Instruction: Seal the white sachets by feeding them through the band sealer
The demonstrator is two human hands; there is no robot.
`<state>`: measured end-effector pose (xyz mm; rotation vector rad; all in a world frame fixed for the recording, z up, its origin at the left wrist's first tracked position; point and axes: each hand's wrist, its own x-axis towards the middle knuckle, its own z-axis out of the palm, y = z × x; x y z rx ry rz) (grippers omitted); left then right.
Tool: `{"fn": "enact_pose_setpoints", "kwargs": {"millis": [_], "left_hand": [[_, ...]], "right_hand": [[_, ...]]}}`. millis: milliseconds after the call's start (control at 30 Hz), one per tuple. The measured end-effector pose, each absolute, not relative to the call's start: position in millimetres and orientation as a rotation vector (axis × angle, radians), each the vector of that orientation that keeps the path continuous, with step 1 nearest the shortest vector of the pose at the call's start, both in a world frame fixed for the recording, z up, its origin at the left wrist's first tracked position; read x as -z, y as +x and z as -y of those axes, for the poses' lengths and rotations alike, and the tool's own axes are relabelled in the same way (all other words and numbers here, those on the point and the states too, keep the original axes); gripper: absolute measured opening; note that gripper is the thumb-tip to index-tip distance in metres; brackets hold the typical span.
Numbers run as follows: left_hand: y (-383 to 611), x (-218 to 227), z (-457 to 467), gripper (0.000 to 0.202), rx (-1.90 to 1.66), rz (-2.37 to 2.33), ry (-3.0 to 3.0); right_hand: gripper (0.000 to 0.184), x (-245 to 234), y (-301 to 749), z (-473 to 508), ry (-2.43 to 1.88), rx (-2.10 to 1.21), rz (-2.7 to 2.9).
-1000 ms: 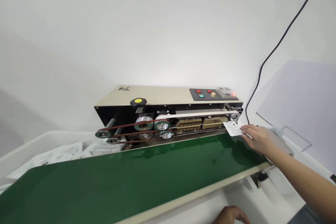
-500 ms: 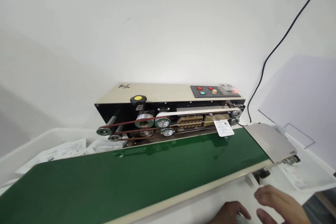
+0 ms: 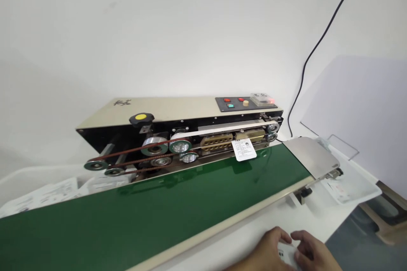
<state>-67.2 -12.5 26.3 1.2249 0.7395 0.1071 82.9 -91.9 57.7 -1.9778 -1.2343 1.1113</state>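
Note:
Low in the view, my left hand [image 3: 265, 250] is closed on a small white packet [image 3: 288, 255]. My right hand [image 3: 313, 252] grips the same packet from the other side, fingers curled round its edge. Both hands are in front of a band sealing machine [image 3: 178, 112], near the table's front edge. Another white printed packet [image 3: 244, 150] is caught by its top edge in the machine's sealing band. It hangs over the green conveyor belt [image 3: 190, 199], with neither hand touching it.
A metal end plate [image 3: 311, 156] sits at the belt's right end. Beyond it stands a white tray [image 3: 365, 194] holding packets. Behind the belt at left, another white bin [image 3: 19, 173] contains several packets. Red and brown drive belts run round exposed pulleys [image 3: 154, 146]. A black cable [image 3: 321, 42] hangs down the wall.
My view has shifted right. The packet in the sealing band has travelled left along the machine. My right hand, spread and apart before, has come against the left and closed on the small packet.

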Motion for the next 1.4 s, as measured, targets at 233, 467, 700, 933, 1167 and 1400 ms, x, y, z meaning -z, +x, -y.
{"fn": "enact_pose_setpoints", "kwargs": {"millis": [233,467,700,933,1167,1400], "left_hand": [[-71,-38,16,0.071,-0.132,-0.763,1.158],[-68,-40,18,0.060,-0.228,-0.685,1.001],[-67,-47,19,0.044,-0.279,-0.627,0.941],[-68,-52,20,0.045,-0.268,-0.604,0.930],[-67,-54,21,0.040,-0.291,-0.620,0.936],[-68,-55,20,0.039,-0.255,-0.621,0.975]], "right_hand": [[0.022,-55,74,83,-1.904,-1.056,1.083],[0.036,-61,76,82,-1.913,-0.917,0.832],[0.031,-71,61,92,-1.891,-1.101,0.789],[0.032,-75,61,99,-1.895,-1.002,0.673],[0.035,-67,65,100,-1.808,-1.136,0.694],[0.047,-65,64,107,-1.823,-1.114,0.738]]}}
